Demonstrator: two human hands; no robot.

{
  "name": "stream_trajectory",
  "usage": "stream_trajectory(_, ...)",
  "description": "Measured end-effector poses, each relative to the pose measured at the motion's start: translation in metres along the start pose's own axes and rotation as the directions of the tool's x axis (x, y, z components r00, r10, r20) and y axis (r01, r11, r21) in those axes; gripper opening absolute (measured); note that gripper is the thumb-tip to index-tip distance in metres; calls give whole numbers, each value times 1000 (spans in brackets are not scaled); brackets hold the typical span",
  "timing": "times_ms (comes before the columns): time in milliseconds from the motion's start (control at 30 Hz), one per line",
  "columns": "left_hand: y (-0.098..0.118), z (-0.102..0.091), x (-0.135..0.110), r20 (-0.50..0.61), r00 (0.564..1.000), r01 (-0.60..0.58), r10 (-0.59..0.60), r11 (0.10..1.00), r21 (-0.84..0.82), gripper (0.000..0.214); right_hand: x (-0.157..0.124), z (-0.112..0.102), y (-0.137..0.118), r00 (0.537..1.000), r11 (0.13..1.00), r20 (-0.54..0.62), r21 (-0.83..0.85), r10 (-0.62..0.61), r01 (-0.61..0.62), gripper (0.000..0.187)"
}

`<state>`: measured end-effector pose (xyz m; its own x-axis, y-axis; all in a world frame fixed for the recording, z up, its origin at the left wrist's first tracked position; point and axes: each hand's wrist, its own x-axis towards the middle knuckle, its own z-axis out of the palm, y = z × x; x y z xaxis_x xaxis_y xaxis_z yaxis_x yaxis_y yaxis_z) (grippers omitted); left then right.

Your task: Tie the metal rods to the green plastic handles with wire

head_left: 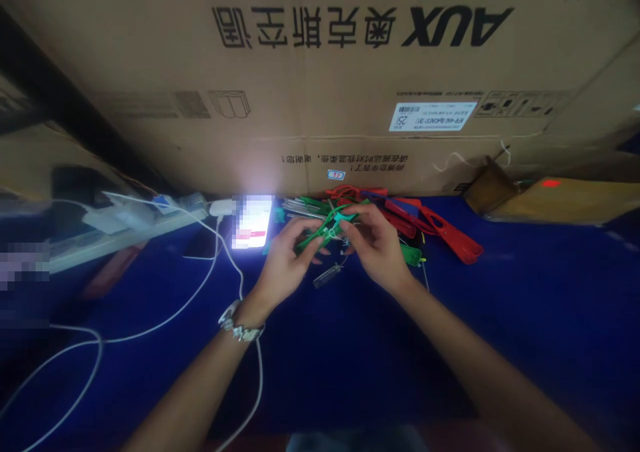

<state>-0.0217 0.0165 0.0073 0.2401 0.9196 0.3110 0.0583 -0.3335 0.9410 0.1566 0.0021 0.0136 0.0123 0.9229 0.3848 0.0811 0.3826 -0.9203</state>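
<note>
Between my two hands is a thin green strap-like piece (327, 232), partly covered by the fingers. My left hand (289, 257) pinches its left part between thumb and fingers. My right hand (379, 245) is closed on a small teal piece (344, 218) at the right of the green one. White thread shows around the fingertips. Below them a small greyish rectangular tag-like piece (327, 277) is joined to a thin line; whether it hangs or touches the blue surface I cannot tell. Several silvery rods (303, 207) lie just behind my left hand.
Red strap-like pieces (453, 235) lie behind and right of my right hand. At the left are a lit phone (254, 222), white cables (220, 239) and a power strip (125, 235). A large cardboard box (300, 119) stands at the back of the blue tabletop (350, 365).
</note>
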Motion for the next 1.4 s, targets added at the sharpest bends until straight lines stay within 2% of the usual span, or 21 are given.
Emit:
stream_trajectory(167, 1, -8, 0, 17, 999, -48, 48, 999, 19, 19, 3, -7, -9, 996, 981, 56, -178, -72, 81, 25)
stream_trajectory(267, 1, -13, 1, 35, 997, -65, 63, 997, 51, 19, 4, -11, -14, 987, 925, 75, -344, -144, 162, 23)
stream_trajectory(333, 1, -15, 2, 53, 996, -77, 74, 995, 63, 18, 5, -12, -15, 982, 898, 74, -398, -172, 187, 21)
stream_trajectory(467, 0, -14, 3, 86, 994, -71, 63, 993, 96, 18, 6, -11, -11, 985, 920, 46, -352, -165, 170, 11)
stream_trajectory(567, 1, -14, 2, 106, 994, -50, 39, 994, 99, 18, 6, -11, -7, 990, 943, 64, -300, -129, 143, 12)
stream_trajectory(700, 6, -15, 2, 116, 993, 11, -11, 1000, 0, 21, 6, -12, -5, 988, 950, 104, -279, -118, 143, 13)
stream_trajectory(867, 9, -20, 1, 225, 972, 91, -69, 992, -88, 15, 4, -12, -7, 980, 935, 132, -303, -149, 183, 11)
stream_trajectory(933, 8, -20, 2, 222, 975, 27, -22, 999, -21, 14, 4, -10, -8, 978, 928, 128, -315, -166, 198, 10)
stream_trajectory(1033, 6, -20, 4, 191, 974, -153, 125, 978, 144, 17, 3, -8, -8, 980, 921, 97, -334, -175, 198, 9)
stream_trajectory(1167, 4, -17, 5, 190, 934, -347, 303, 895, 281, 20, 3, -5, -8, 998, 941, 36, -332, -52, 61, 15)
stream_trajectory(1300, 2, -14, 5, 215, 899, -435, 381, 838, 330, 31, 3, -1, -5, 996, 937, -26, -338, 91, -94, 17)
stream_trajectory(1400, 1, -13, 5, 198, 889, -457, 412, 807, 373, 32, 3, 2, -1, 995, 918, -72, -386, 74, -96, 18)
